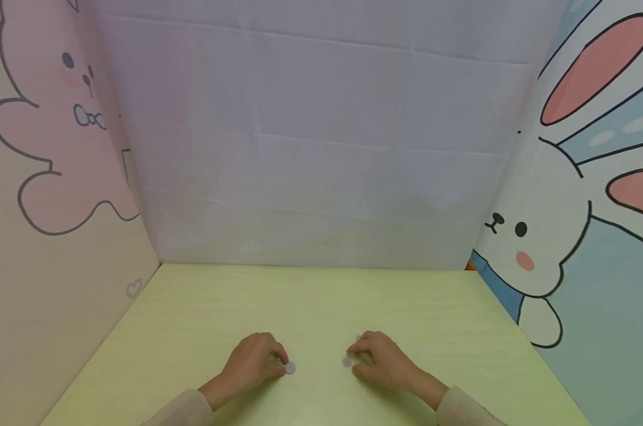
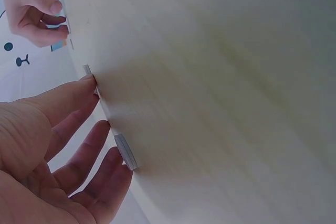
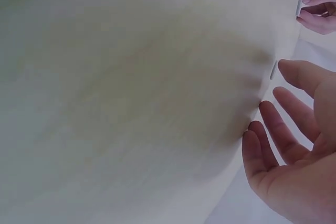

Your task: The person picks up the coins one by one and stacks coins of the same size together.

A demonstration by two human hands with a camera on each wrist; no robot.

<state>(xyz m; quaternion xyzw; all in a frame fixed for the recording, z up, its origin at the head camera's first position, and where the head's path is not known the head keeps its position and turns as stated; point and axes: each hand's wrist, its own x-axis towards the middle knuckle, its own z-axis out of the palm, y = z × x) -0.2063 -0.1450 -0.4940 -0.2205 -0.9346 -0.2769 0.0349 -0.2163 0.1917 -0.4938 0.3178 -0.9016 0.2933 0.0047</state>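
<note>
In the head view my left hand (image 1: pixel 253 362) is on the table, thumb and index fingertips at a small, flat grey disc (image 1: pixel 290 367) that they appear to pinch. The left wrist view shows a thin grey disc (image 2: pixel 87 70) at the thumb tip and a thicker grey piece, perhaps stacked discs (image 2: pixel 126 151), by the other fingertips. My right hand (image 1: pixel 387 362) rests with curved, parted fingers, thumb and index apart. Just left of that gap lies a second grey disc (image 1: pixel 346 362). Another pale disc (image 1: pixel 358 338) is partly hidden behind the index finger.
The pale yellow tabletop (image 1: pixel 310 302) meets a white cloth backdrop (image 1: pixel 321 148) at its far edge. Printed panels stand on both sides, a pink animal (image 1: pixel 60 136) on the left and a white rabbit (image 1: pixel 550 248) on the right.
</note>
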